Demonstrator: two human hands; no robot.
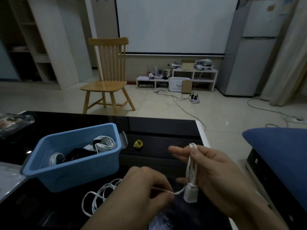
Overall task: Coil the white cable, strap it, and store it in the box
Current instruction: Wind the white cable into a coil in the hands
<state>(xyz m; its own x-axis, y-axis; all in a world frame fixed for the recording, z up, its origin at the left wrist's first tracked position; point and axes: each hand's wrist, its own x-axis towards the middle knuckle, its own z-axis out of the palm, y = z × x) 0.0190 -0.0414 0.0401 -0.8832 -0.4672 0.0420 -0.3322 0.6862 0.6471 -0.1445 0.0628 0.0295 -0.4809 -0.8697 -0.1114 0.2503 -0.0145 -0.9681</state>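
Note:
My right hand (214, 178) grips a folded bundle of the white cable (191, 165), with its white plug end hanging below the thumb. To its left, my left hand (146, 188) pinches a strand of the same cable between thumb and fingers. The rest of the cable lies in loose loops on the black table (157, 127) under my left wrist. The blue plastic box (93, 170) stands to the left and holds a coiled white cable, a black item and another white coil. A small yellow strap (138, 144) lies on the table beyond my hands.
A clear plastic bag (15, 122) lies at the table's far left corner. A blue cushion (280, 146) sits on the right. Beyond the table stand a wooden chair (108, 75), a low white shelf and floor cables.

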